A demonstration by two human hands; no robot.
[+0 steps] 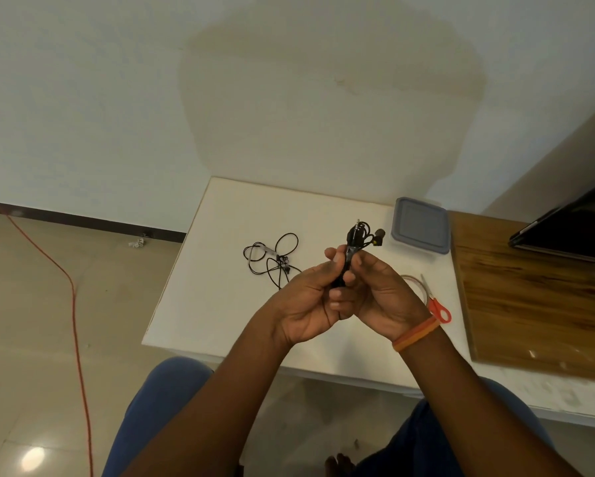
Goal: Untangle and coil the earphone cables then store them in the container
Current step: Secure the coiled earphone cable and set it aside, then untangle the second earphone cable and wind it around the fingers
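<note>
Both the left hand and right hand pinch the bundled black earphone cable above the white counter; a loosened grip might unravel it; the grey lidded plastic container sits closed.

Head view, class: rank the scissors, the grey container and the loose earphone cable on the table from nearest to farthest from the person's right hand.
1. Scissors: just right of the right hand, beside its wrist.
2. Loose earphone cable: on the table to the left, beyond the left hand.
3. Grey container: at the table's far right edge, lid on.
Cable and container are close; the order is tentative.
</note>
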